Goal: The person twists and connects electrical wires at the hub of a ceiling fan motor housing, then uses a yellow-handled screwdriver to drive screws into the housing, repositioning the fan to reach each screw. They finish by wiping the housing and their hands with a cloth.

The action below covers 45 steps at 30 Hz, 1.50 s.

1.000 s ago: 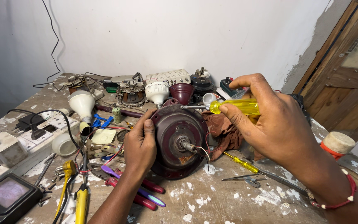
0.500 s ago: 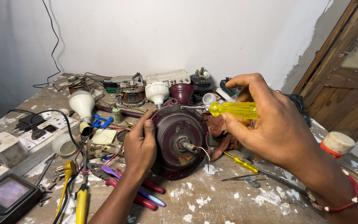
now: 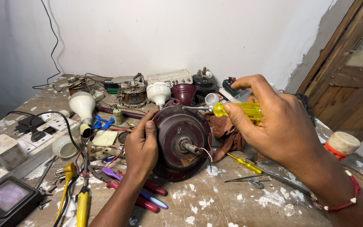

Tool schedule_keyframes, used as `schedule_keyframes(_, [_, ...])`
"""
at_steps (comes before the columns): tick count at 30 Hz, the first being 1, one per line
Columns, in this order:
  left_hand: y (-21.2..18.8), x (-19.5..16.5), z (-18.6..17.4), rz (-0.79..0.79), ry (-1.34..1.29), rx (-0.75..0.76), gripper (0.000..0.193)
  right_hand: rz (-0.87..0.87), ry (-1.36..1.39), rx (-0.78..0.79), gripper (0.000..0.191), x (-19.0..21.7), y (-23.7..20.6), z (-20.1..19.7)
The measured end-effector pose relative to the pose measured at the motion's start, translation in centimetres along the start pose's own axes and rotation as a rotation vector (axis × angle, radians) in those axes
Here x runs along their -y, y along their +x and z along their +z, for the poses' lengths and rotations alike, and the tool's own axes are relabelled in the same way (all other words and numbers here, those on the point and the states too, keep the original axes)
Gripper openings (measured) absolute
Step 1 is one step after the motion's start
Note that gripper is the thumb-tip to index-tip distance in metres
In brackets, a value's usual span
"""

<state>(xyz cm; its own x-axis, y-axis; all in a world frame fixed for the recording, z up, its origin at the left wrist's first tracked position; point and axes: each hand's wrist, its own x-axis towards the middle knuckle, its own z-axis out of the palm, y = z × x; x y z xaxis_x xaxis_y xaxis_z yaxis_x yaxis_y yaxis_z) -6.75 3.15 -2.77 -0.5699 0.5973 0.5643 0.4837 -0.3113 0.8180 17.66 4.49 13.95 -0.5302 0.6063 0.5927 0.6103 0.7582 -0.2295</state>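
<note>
Our left hand (image 3: 141,147) wraps the left rim of the maroon fan motor (image 3: 181,141), propped on edge mid-bench. Housing remains closed, shaft and leads exposed. Our right hand (image 3: 274,122) grips the yellow-handled screwdriver (image 3: 227,109), tip at the upper rim; fasteners appear not yet removed.

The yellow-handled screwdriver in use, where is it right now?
In the head view, right of centre: the right hand holds the yellow-handled screwdriver level, its tip at the upper rim of the maroon motor that the left hand steadies.

Dark rectangular meter (image 3: 6,196), pale greyish-purple screen, perhaps blank, at table's near-left corner.
</note>
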Motion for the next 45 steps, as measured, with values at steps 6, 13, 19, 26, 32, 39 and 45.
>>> schedule_keyframes(6, [0.0, 0.4, 0.1, 0.026, -0.045, -0.009, 0.038, -0.281, -0.054, -0.117, 0.045, 0.1, 0.4, -0.1])
schedule_keyframes(13, [0.2, 1.1, -0.3, 0.089, -0.118, 0.036, 0.039, 0.039, -0.097, 0.094, 0.047, 0.2, 0.7, -0.2])
schedule_keyframes(19, [0.3, 1.3, -0.5, -0.045, -0.043, 0.031, 0.043, -0.207, 0.005, -0.056, 0.041, -0.1, 0.9, 0.4])
schedule_keyframes(26, [0.4, 1.4, -0.3, 0.011, -0.118, 0.04, 0.043, -0.275, 0.012, -0.142, 0.038, 0.0, 0.6, 1.1])
schedule_keyframes(32, [0.3, 1.5, -0.4, 0.009, -0.068, 0.025, 0.043, -0.287, 0.027, -0.111, 0.036, -0.1, 0.6, 1.2])
schedule_keyframes(39, [0.4, 1.7, 0.0, 0.003, -0.082, 0.018, 0.043, -0.276, 0.021, -0.079, 0.047, 0.2, 0.5, 0.7])
schedule_keyframes(45, [0.1, 1.1, -0.1, 0.039, -0.118, 0.019, 0.04, -0.173, 0.113, -0.111, 0.042, 0.1, 0.3, 0.4])
